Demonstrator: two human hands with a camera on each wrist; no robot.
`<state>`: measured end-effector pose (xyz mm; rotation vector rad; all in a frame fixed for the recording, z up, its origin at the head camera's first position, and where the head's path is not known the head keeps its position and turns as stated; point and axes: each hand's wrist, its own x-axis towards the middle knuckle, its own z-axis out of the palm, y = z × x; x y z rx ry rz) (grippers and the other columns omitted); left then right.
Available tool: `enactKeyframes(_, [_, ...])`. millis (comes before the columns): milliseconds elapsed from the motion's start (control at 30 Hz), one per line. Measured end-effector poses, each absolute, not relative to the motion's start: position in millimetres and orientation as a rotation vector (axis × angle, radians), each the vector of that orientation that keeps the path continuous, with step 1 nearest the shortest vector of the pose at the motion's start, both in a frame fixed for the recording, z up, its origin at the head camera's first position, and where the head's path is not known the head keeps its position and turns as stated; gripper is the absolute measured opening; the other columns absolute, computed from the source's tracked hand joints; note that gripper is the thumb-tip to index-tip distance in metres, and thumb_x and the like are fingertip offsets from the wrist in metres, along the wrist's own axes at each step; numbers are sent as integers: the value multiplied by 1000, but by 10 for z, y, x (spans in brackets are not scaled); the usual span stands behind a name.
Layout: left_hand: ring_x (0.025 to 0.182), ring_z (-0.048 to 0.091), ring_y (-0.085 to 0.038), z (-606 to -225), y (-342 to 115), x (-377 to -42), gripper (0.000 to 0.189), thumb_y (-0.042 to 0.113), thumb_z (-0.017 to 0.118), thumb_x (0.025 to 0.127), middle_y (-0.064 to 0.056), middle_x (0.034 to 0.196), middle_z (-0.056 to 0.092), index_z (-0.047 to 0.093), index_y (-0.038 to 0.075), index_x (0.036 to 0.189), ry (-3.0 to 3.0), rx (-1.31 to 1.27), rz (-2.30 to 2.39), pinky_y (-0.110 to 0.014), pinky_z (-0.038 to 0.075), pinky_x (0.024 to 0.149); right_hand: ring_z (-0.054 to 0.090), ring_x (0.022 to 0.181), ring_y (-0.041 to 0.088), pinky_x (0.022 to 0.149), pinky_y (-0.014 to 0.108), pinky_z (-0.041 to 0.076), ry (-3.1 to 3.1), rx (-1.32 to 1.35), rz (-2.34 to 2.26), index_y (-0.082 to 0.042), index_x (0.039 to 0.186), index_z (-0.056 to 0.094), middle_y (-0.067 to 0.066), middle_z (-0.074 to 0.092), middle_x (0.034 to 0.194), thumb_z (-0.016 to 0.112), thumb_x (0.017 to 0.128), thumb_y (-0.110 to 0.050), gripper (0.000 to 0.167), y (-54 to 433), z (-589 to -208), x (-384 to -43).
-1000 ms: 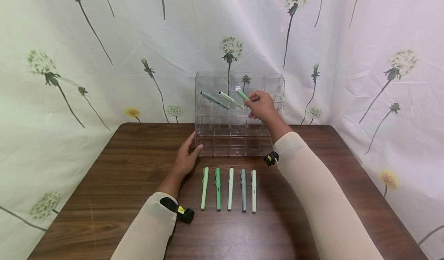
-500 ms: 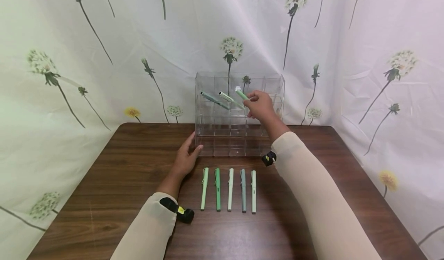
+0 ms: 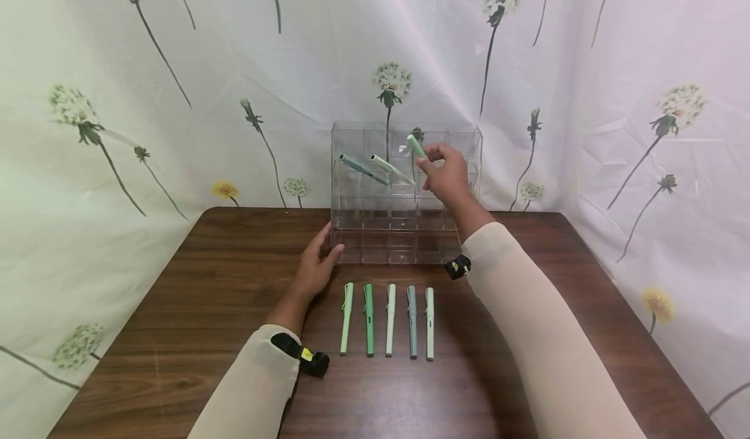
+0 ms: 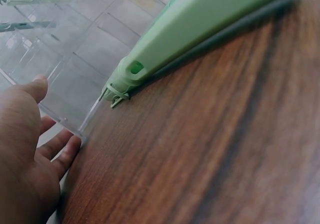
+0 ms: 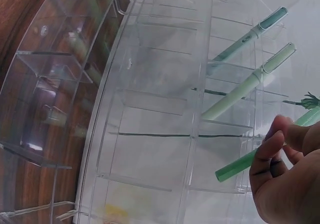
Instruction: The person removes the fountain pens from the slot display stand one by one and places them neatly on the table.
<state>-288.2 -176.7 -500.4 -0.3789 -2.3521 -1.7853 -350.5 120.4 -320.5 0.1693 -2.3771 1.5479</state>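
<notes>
My right hand [image 3: 448, 175] pinches a green pen [image 3: 415, 144], tilted, at the upper tiers of a clear plastic organizer [image 3: 375, 229]. In the right wrist view the lower end of this pen [image 5: 235, 168] overlaps a top-tier compartment. To its left, a grey-green pen [image 3: 362, 169] and a pale green pen [image 3: 391, 168] lean in neighbouring compartments. My left hand [image 3: 316, 266] rests against the organizer's lower left corner, fingers along the side and thumb at the front. Its fingertips touch the clear edge in the left wrist view.
Several capped pens lie in a row before the organizer, among them a light green pen [image 3: 347, 318], a bright green pen [image 3: 369, 320] and a grey-blue pen [image 3: 413, 322]. The brown wooden table [image 3: 222, 296] backs onto a dandelion-print curtain [image 3: 293, 87].
The green pen has risen in my right hand and stands a little steeper, its upper end moved up and slightly right. My left hand stays at the organizer.
</notes>
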Motion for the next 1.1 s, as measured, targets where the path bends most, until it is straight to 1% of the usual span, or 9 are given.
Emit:
enactKeyframes(100, [156,47,-40,-5001,-1768,-2880,70,23,64,113,-19,173,43,30,18,174,-2359,-370,-1783,-60,45,121,61,58,9,55,24,47,-2342,187,1535,-5,130,68,8,62,122,69,110,-19,24,1209,-3180,-3489])
enactKeyframes(200, [155,48,-41,-5003,-1773,-2879,70,23,63,113,-21,172,44,30,17,174,-2362,-370,-1779,-60,46,120,68,77,15,61,25,52,-2318,187,1521,-6,131,68,11,63,132,70,110,-20,26,1200,-3152,-3466])
enactKeyframes(300, [154,49,-43,-5004,-1774,-2879,70,22,63,113,-22,170,45,30,16,174,-2352,-373,-1787,-61,46,120,64,99,19,72,26,53,-2295,166,1514,-8,132,69,11,61,138,71,109,-22,27,1192,-3125,-3444])
enactKeyframes(400, [152,50,-45,-5014,-1771,-2887,70,21,62,114,-23,171,44,28,16,175,-2357,-387,-1787,-61,47,119,63,99,20,74,27,52,-2258,162,1547,-9,132,68,8,58,137,71,109,-22,26,1189,-3095,-3423])
enactKeyframes(533, [152,50,-45,-5025,-1775,-2891,70,22,61,114,-22,172,42,26,18,175,-2364,-403,-1788,-62,48,118,64,85,15,67,26,50,-2195,205,1586,-10,131,66,3,58,129,68,110,-21,24,1201,-3037,-3389])
enactKeyframes(600, [152,50,-45,-5022,-1776,-2889,70,22,61,114,-21,173,42,26,19,175,-2363,-397,-1791,-61,48,118,64,85,13,67,26,48,-2160,239,1584,-9,132,66,3,59,125,67,111,-20,24,1213,-3004,-3359])
enactKeyframes(800, [152,51,-44,-5014,-1782,-2888,70,24,62,114,-20,173,42,29,18,175,-2360,-394,-1783,-61,48,117,67,96,19,74,30,49,-2105,260,1593,-11,133,67,-1,58,123,64,113,-22,23,1266,-2955,-3253])
enactKeyframes(1000, [151,51,-47,-5039,-1769,-2914,70,18,62,113,-24,171,42,28,14,175,-2332,-402,-1808,-62,48,116,75,113,21,75,30,57,-2098,254,1613,-9,131,66,-1,59,127,61,114,-26,25,1312,-2941,-3135])
enactKeyframes(1100, [152,49,-50,-5037,-1750,-2913,70,15,60,114,-27,172,40,26,11,175,-2335,-390,-1811,-64,46,116,73,94,16,69,25,56,-2066,281,1635,-5,130,65,-1,58,124,60,114,-23,24,1329,-2949,-3063])
